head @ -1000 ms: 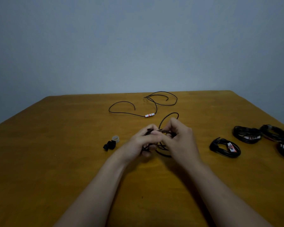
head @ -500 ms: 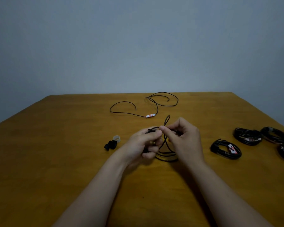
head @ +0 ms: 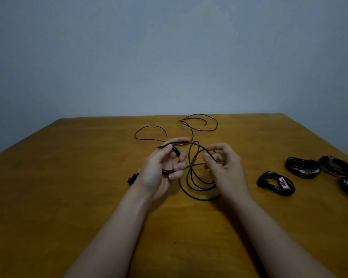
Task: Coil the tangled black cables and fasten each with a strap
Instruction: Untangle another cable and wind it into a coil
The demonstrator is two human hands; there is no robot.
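Left hand: fingers curled round a small coil of the cable.
Cable: loose loops on the table between the hands; tail trails toward the far edge.
Right hand: pinches one strand.
Bundles: strapped, far right.

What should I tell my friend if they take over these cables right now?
Left hand grips the turns already coiled of the black cable; right hand pinches the next strand. More loops lie loose on the table between them.
Done: four finished coils at the right.
Left: finish this coil, strap it, then do the loose cable farther back.
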